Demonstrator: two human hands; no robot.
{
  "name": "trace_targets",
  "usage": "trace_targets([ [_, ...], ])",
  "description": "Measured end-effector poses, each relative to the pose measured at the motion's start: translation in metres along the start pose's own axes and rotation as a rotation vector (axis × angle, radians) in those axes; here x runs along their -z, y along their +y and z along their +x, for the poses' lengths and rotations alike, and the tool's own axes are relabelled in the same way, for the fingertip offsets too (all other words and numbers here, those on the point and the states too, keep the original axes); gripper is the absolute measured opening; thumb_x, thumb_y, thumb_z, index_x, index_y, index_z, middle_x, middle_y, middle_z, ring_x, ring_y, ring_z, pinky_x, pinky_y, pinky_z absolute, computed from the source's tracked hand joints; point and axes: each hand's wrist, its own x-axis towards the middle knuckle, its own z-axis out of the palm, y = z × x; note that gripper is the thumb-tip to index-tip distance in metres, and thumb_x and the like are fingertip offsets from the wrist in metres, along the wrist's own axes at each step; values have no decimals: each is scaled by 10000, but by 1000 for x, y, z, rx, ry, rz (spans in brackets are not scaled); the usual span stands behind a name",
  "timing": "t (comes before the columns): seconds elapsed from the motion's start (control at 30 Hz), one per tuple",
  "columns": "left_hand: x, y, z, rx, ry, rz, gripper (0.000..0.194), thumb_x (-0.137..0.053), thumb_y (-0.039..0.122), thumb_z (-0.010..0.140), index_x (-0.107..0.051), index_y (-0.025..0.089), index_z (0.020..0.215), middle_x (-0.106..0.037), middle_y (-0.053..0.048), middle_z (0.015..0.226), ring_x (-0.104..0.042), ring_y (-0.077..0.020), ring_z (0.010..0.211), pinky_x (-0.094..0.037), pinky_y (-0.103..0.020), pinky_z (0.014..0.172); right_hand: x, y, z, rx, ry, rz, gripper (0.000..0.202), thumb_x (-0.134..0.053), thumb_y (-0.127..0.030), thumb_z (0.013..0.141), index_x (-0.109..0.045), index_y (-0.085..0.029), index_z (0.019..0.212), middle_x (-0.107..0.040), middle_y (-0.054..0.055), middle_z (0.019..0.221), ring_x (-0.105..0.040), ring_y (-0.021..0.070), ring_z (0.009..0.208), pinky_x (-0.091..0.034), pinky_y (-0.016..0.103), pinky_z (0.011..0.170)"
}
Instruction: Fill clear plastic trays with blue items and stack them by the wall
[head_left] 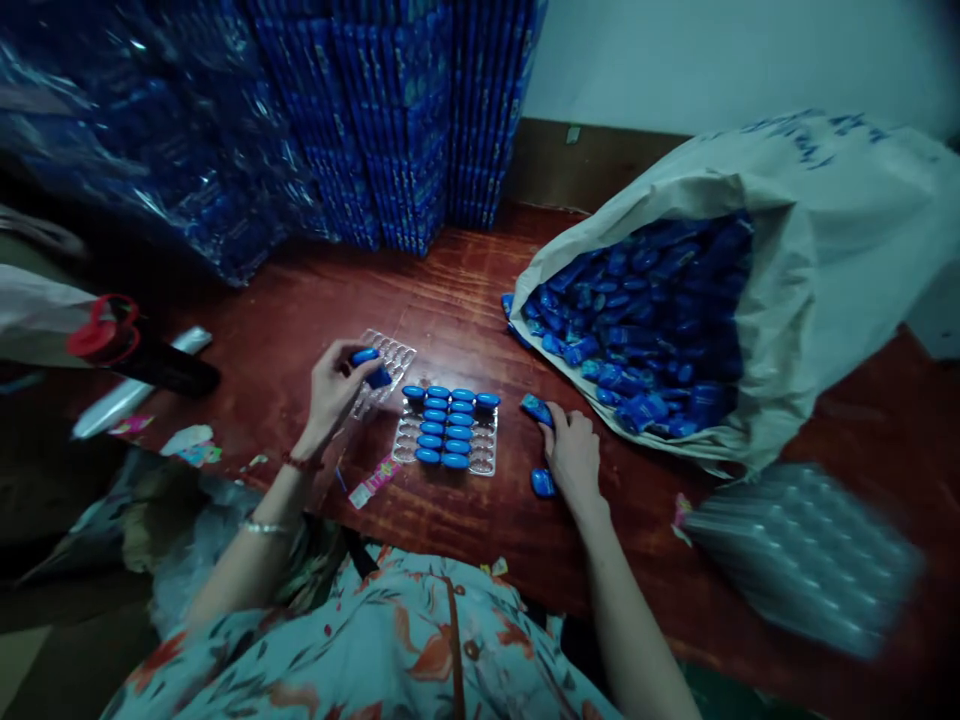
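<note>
A clear plastic tray [484, 452] lies on the table, with several glossy blue oval pieces [459, 419] in its middle columns and along its far row. Left of it, my left hand [334, 388] is closed on a blue piece [364, 356], above another clear tray [396, 358]. To the right, my right hand [574, 455] has its fingers on a blue piece [537, 409] at the table surface. A separate blue piece [543, 483] rests beside that hand, nearer my body.
A white sack [795, 300] full of blue pieces [637, 320] opens toward me at the right. Stacked clear trays [814, 555] lie at the near right. Blue packs [375, 120] stand behind; a red-capped bottle [142, 350] lies left.
</note>
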Motion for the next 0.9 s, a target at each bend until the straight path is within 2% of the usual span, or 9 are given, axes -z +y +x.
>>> trace_targets([
  [0.1, 14, -4, -46, 93, 59, -69, 257, -646, 340, 732, -581, 159, 902, -632, -17, 854, -609, -145, 803, -500, -267, 757, -6, -3, 9, -67, 75, 106, 369, -342, -314, 919, -562, -151, 1167, -532, 161, 994, -493, 272, 897, -421, 385, 701],
  [0.2, 3, -14, -73, 97, 24, -69, 225, -599, 316, 791, -571, 170, 960, -638, -30, 910, -619, -150, 849, -505, -290, 799, -5, 3, 11, -102, 175, 389, 351, -366, -372, 908, -595, -158, 1065, -549, 143, 1031, -522, 254, 944, -433, 388, 778],
  [0.33, -17, -30, -73, -41, -114, 5, 200, -519, 269, 859, -573, 180, 1030, -644, -50, 970, -613, -158, 890, -501, -318, 824, 6, 1, -8, -147, 194, 754, 324, -475, -449, 855, -574, -192, 1027, -626, 65, 941, -584, 203, 870, -448, 336, 806],
  [0.47, -19, -39, -53, -313, -327, 164, 226, -449, 184, 883, -593, 183, 1058, -638, -68, 1009, -584, -165, 936, -478, -331, 844, 10, -19, -33, -233, 148, 901, 339, -545, -468, 813, -556, -199, 1019, -636, 43, 912, -602, 178, 786, -471, 309, 748],
  [0.57, -13, -39, -42, -420, -449, 236, 254, -455, 159, 871, -590, 180, 1085, -625, -71, 1012, -574, -168, 926, -476, -314, 815, 8, -36, -37, -198, 138, 867, 324, -510, -446, 840, -540, -197, 1044, -636, 53, 919, -604, 181, 780, -477, 320, 742],
  [0.63, -9, -37, -40, -404, -454, 187, 230, -478, 175, 868, -585, 162, 1071, -630, -63, 952, -584, -163, 872, -481, -296, 781, 6, -45, -31, -120, 138, 806, 303, -471, -414, 870, -525, -192, 1069, -634, 62, 927, -604, 189, 792, -478, 330, 744],
  [0.7, -6, -37, -40, -367, -416, 140, 208, -488, 196, 872, -578, 150, 1054, -630, -55, 904, -590, -160, 835, -482, -287, 763, 5, -49, -23, 45, 108, 721, 274, -414, -353, 904, -522, -184, 1092, -626, 79, 963, -598, 198, 847, -473, 338, 776],
  [0.8, -3, -38, -43, -370, -415, 192, 207, -460, 202, 887, -577, 160, 1052, -625, -58, 913, -582, -165, 843, -475, -299, 778, 12, -52, -11, 305, 27, 482, 299, -331, -229, 926, -525, -162, 1142, -610, 104, 992, -569, 209, 909, -447, 341, 820],
  [0.9, -3, -40, -42, -409, -536, 280, 236, -439, 187, 885, -577, 166, 1075, -613, -80, 975, -567, -181, 890, -468, -320, 801, 29, -58, -2, 426, -88, 146, 354, -307, -119, 899, -530, -147, 1173, -607, 115, 957, -549, 214, 868, -422, 329, 790],
])
